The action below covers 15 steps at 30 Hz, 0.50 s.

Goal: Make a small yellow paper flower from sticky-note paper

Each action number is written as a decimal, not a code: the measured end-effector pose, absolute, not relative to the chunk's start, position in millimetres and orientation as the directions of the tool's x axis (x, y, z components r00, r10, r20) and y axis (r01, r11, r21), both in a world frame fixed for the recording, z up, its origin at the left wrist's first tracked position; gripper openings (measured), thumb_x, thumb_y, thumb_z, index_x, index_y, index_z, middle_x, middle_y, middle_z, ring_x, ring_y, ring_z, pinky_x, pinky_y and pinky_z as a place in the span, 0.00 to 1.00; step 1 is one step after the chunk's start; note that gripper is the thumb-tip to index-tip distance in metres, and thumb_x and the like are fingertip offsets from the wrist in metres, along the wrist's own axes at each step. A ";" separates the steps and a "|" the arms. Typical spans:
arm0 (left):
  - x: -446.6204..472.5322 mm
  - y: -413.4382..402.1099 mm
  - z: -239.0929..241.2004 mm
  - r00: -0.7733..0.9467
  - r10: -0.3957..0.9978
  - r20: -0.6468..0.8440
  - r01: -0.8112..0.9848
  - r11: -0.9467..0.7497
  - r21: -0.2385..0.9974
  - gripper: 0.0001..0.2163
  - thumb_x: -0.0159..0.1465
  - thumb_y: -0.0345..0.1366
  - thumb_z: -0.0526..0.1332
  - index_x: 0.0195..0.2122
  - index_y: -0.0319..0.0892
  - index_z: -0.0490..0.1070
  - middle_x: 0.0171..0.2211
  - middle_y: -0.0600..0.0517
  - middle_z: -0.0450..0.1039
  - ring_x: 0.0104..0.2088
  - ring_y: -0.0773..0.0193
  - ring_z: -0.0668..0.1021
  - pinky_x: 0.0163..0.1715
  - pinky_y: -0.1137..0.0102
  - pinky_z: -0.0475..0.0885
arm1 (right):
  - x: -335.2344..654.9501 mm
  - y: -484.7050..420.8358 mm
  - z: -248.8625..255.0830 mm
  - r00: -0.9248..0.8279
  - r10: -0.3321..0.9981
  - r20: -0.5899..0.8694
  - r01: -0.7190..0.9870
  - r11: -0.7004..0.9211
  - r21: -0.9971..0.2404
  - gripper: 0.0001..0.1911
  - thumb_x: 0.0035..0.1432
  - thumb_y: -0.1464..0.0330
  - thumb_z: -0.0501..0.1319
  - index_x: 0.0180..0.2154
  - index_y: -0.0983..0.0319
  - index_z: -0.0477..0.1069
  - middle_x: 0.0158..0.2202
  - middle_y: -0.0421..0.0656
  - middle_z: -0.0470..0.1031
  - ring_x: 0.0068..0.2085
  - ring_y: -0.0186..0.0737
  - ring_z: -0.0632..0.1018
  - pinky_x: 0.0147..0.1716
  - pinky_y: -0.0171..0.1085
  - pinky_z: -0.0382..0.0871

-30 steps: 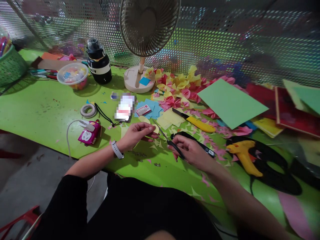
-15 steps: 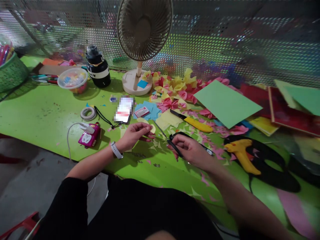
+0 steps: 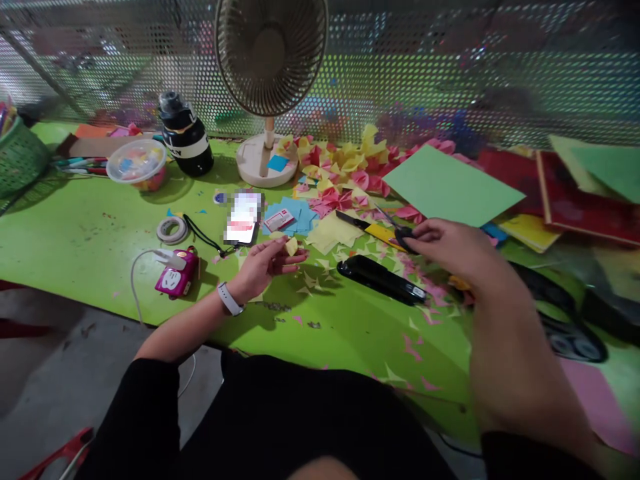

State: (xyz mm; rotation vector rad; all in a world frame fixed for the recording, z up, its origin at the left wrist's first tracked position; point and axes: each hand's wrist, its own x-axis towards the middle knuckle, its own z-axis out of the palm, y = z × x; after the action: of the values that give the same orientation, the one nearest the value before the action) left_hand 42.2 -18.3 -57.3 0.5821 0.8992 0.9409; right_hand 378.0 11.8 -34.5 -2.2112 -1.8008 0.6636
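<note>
1. Scissors [image 3: 395, 227] sit in the right hand [image 3: 450, 250], out past the black stapler [image 3: 381, 279]. The fingers are curled shut around the dark handles, and the thin blades point up and away to the left.
2. A small yellow paper piece [image 3: 291, 246] is pinched at the fingertips of the left hand [image 3: 263, 263], with the other fingers spread out.
3. The two hands are well apart. The paper piece lies to the left of the scissors, and the stapler is on the table [image 3: 90, 233] between them, nearer the right hand.
4. The scissors handles are mostly hidden by the fingers. The right hand is blurry, so I cannot tell if the blades are open or closed. A yellow knife [image 3: 373, 230] lies just beside the scissors.
</note>
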 end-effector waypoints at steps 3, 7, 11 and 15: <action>40.0 -16.8 -56.2 0.286 0.895 -0.342 -0.431 0.440 0.788 0.11 0.64 0.40 0.63 0.43 0.37 0.75 0.43 0.42 0.81 0.43 0.60 0.84 0.37 0.73 0.79 | 379.7 21.9 -43.9 0.133 0.966 -0.220 0.953 -0.186 -0.241 0.12 0.57 0.58 0.63 0.35 0.60 0.71 0.38 0.50 0.79 0.30 0.41 0.73 0.29 0.38 0.58; 36.2 -14.0 -55.6 0.277 0.918 -0.283 -0.463 0.385 0.798 0.11 0.62 0.36 0.64 0.45 0.38 0.75 0.48 0.44 0.80 0.49 0.59 0.82 0.45 0.70 0.78 | 377.5 23.9 -48.2 0.132 0.959 -0.250 0.984 -0.157 -0.083 0.14 0.60 0.57 0.61 0.40 0.62 0.72 0.39 0.51 0.78 0.31 0.42 0.70 0.28 0.38 0.55; 35.5 -13.8 -52.0 0.256 0.936 -0.243 -0.419 0.334 0.844 0.12 0.62 0.34 0.65 0.47 0.41 0.75 0.52 0.45 0.78 0.53 0.57 0.79 0.50 0.66 0.76 | 376.8 22.4 -48.3 0.133 0.959 -0.251 0.991 -0.136 0.007 0.18 0.61 0.56 0.60 0.45 0.63 0.73 0.44 0.54 0.75 0.34 0.43 0.70 0.27 0.37 0.54; 38.3 -15.8 -51.2 0.246 0.963 -0.113 -0.362 0.199 0.911 0.17 0.65 0.36 0.64 0.55 0.46 0.71 0.58 0.47 0.73 0.59 0.58 0.74 0.58 0.63 0.70 | 376.9 23.1 -47.8 0.158 0.959 -0.236 0.987 -0.155 0.031 0.20 0.61 0.55 0.61 0.48 0.62 0.74 0.46 0.56 0.75 0.35 0.44 0.70 0.28 0.38 0.53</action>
State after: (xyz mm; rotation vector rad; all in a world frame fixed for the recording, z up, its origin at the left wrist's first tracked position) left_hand 38.3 -15.8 -51.2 0.9052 0.8374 1.0955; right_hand 376.9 23.1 -47.8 -2.5187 -2.1468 0.2676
